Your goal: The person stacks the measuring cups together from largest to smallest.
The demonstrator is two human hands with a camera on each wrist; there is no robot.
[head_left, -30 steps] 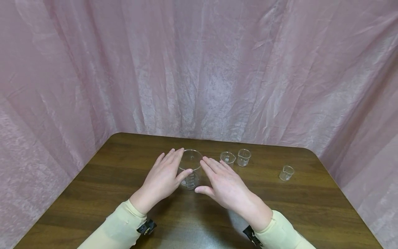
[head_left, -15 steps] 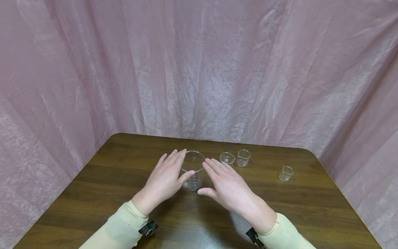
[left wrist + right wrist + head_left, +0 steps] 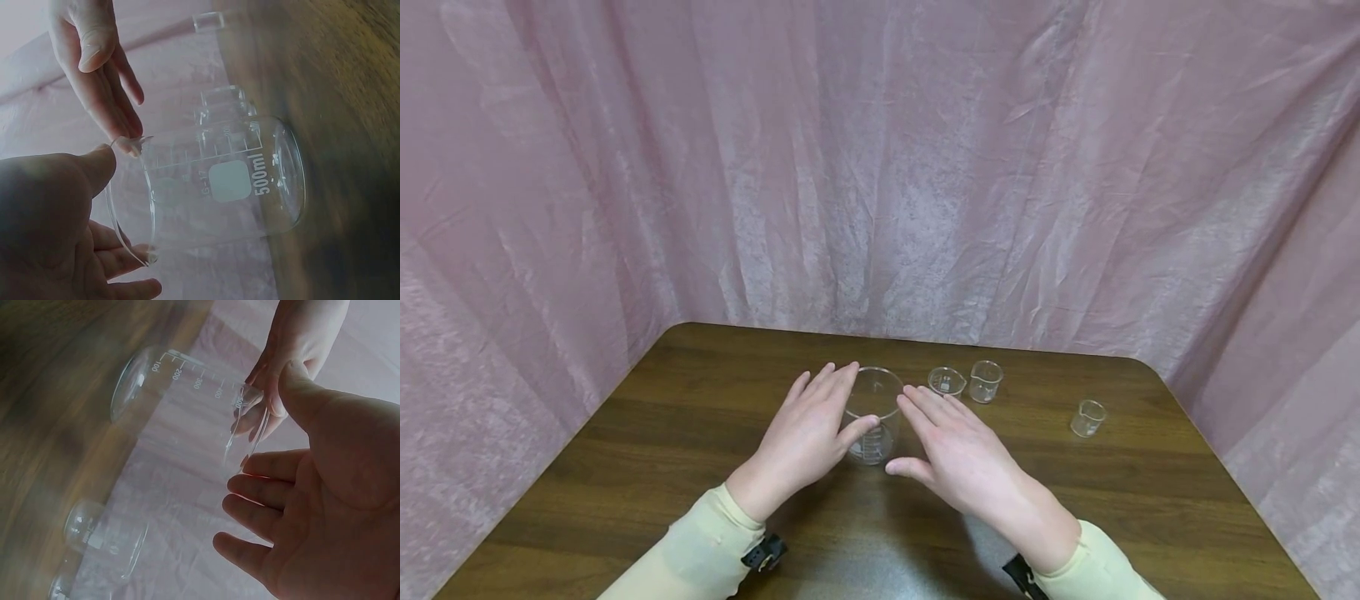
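A large clear glass beaker (image 3: 871, 443) stands upright on the table between my hands; the left wrist view reads 500ml on the beaker (image 3: 212, 209). My left hand (image 3: 805, 433) has its fingers stretched along the left side of the rim and its thumb across the near side, touching the glass. My right hand (image 3: 966, 454) extends straight fingers to the right of the rim, its thumb held apart. In the right wrist view, the right hand's index finger (image 3: 275, 464) meets the rim of the beaker (image 3: 181, 406).
Two smaller glass beakers stand behind my right hand: a wider beaker (image 3: 947, 381) and a narrower beaker (image 3: 986, 382). Farther right is a small beaker (image 3: 1087, 418). Pink curtains (image 3: 880, 167) hang behind the brown wooden table (image 3: 1150, 500).
Both hands have shifted slightly right and a little nearer, and the large beaker has slid the same way between them. The smaller beakers keep their places on the table.
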